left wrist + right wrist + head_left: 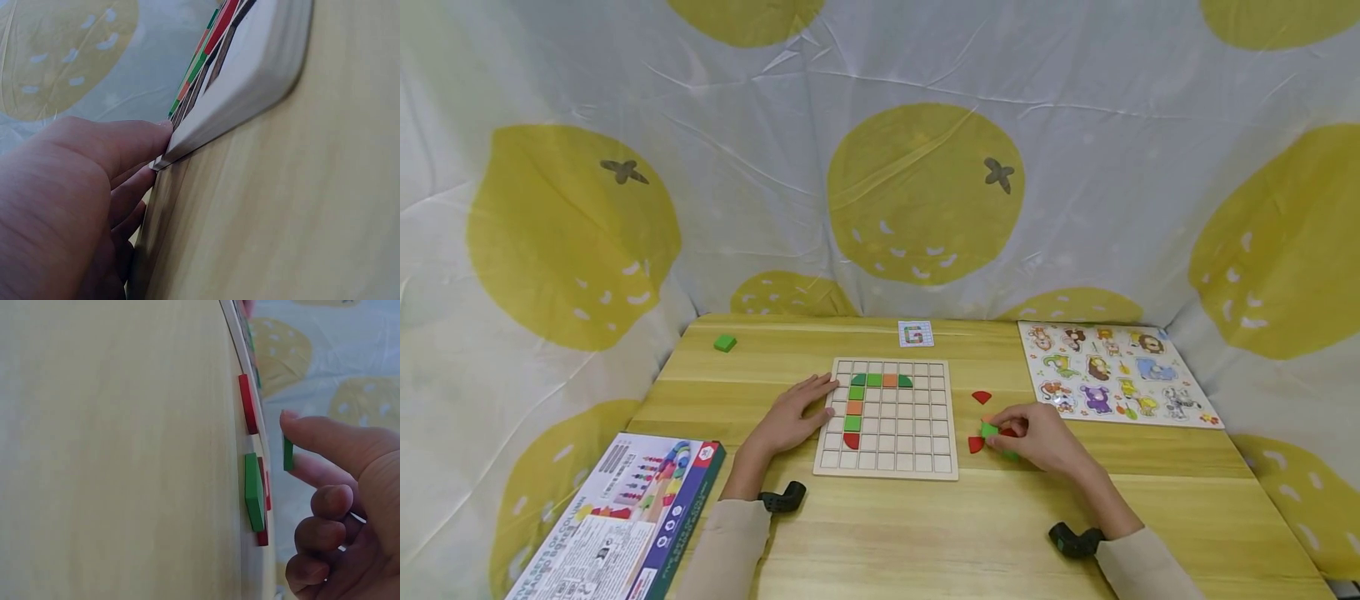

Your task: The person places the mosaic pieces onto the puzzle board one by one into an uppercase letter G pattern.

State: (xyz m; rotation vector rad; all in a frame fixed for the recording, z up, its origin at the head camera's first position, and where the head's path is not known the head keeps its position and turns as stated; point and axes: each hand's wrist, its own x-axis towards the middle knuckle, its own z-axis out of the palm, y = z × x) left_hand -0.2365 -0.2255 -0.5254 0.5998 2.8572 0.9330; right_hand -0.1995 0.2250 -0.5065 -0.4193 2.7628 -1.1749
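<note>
Beige sleeves [726, 554], pinched green piece [989, 429], thin, seemingly square

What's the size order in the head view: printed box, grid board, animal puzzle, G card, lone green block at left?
Largest to smallest:
1. Printed box, even cut off by the frame
2. Grid board and animal puzzle: too close to rank
3. G card
4. Green block
</note>
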